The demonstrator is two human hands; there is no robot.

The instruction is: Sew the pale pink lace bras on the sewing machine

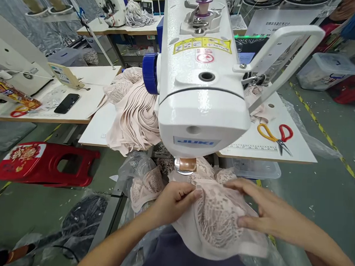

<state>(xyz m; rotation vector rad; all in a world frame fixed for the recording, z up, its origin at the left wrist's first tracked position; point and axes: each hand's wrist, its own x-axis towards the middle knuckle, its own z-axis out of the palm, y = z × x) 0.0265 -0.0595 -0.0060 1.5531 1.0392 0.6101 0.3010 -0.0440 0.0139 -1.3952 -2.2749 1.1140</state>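
A pale pink lace garment piece (220,219) hangs in front of the white sewing machine (202,114), below its head. My left hand (176,201) pinches the upper left edge of the piece between thumb and fingers. On the right part of the lace lies my right hand (258,209), its thumb and fingers spread apart over the fabric. Another lace cup (147,188) rests on clear plastic to the left of my left hand. More lace fabric shows behind the piece, just under the machine head.
Layered pink pieces (137,115) are heaped on the table left of the machine. Scissors with yellow and red handles (275,137) lie on the right table. A black phone (67,103) is on the left table, and a red stool (46,164) stands below it.
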